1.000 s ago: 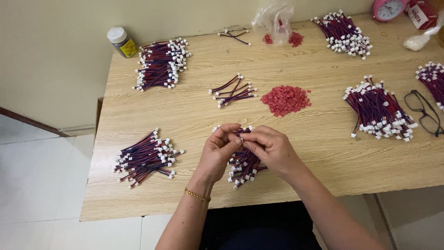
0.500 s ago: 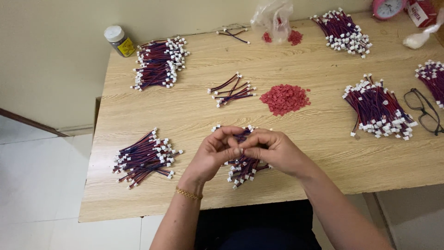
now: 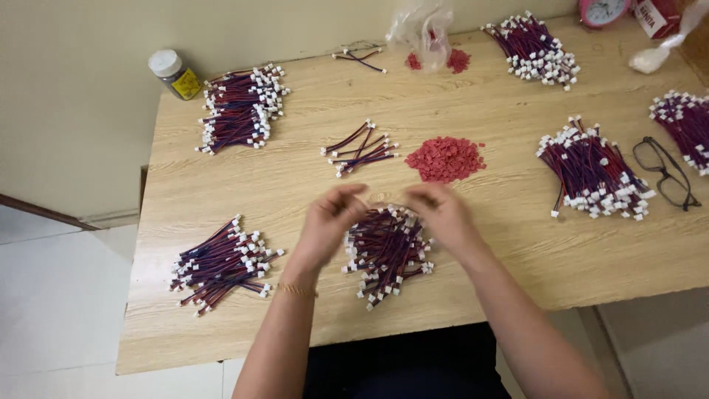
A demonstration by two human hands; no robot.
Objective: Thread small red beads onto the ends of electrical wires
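A: Both hands motion-blurred, left hand (image 3: 330,222) and right hand (image 3: 441,214); can't tell if fingers pinch anything.
B: Cut off?
A: Pink clock (image 3: 603,10) by the top edge, wire bundle (image 3: 685,127) by the right edge. Plastic bag (image 3: 422,26) partly covers red pieces.

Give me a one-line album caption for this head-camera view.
Two hands, left hand and right hand, hover over a pile of red-and-purple wire leads with white plugs on a wooden table.

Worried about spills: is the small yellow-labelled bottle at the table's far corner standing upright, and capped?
Upright and capped: the small yellow-labelled bottle stands on its base, white cap on top.
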